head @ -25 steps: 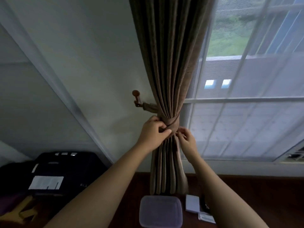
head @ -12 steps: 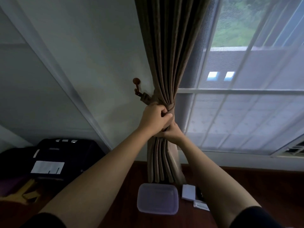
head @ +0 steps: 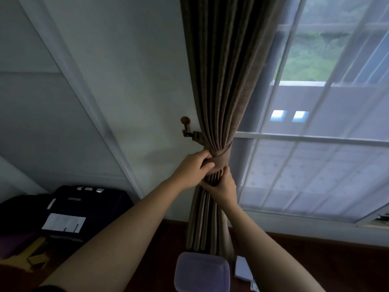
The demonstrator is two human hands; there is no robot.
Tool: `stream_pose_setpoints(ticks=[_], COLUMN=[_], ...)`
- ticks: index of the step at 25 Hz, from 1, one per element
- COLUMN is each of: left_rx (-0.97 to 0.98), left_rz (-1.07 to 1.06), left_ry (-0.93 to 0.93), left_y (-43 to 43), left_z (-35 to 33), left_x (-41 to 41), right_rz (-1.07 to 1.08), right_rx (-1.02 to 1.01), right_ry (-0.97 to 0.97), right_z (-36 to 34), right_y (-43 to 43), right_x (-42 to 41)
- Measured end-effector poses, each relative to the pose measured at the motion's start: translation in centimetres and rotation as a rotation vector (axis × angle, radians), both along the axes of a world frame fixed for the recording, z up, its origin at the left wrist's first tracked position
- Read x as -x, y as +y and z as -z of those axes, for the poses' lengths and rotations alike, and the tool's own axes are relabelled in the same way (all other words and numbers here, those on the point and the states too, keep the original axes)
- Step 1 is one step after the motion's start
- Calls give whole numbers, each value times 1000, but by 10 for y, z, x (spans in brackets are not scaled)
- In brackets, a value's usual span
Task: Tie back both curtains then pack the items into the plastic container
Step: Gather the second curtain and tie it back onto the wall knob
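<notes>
Brown curtain (head: pixel 227 81) gathered into one bundle beside the window (head: pixel 315 165). Tie band (head: pixel 222 158) is wrapped around it, with one end running to the wall hook (head: pixel 185 127). My left hand (head: pixel 194 166) pinches the band at the bundle's left side, fingers curled. My right hand (head: pixel 221 186) grips the folds just below the band. The plastic container (head: pixel 202 272) sits on the dark wood surface (head: pixel 315 260) under the curtain, with a white card (head: pixel 242 268) just beside it.

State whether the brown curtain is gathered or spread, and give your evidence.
Gathered: a tieback band cinches the brown curtain into a narrow bundle.
</notes>
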State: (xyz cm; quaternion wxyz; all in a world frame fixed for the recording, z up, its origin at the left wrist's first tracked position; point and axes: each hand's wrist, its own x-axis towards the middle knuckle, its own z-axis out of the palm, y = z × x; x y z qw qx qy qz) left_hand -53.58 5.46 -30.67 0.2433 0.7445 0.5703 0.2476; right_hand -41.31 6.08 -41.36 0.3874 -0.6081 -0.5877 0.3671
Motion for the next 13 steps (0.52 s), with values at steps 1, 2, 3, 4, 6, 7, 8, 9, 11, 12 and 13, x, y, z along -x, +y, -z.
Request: stream_pose_setpoints(ticks=[1,2,3,4,6,7,8,9,11,12,13], left_rx=[-24,-45,-46,-24,51,79,95,102,105,105,101], left_rz=[11,14,9,10,31,29,13,-13,-70,-88,-97], left_ry=[7,8,-3,-29,-93,-134,-194,-267,-415,-472,-514], left_y=[0,-1,-2,-3,-5,-4,-1,4,11,13,15], left_z=[1,2,3,4,6,8,10,12,18,21,23], left_x=[6,14,25,38,62,71,78,81,81,79,79], right_rz=[16,22,17,10,-5,-12,-18,-24,-25,-22,-20], right_rx=[-4,-2,1,-1,-5,-1,5,13,18,16,11], right_ry=[-11,-25,-45,-67,-109,-130,-149,-162,-194,-223,-261], right_z=[0,0,0,1,2,1,0,0,1,2,2], right_y=[0,0,-1,-2,-2,-2,-2,-2,-3,-4,-3], right_x=[1,2,3,3,3,3,3,3,1,0,-2])
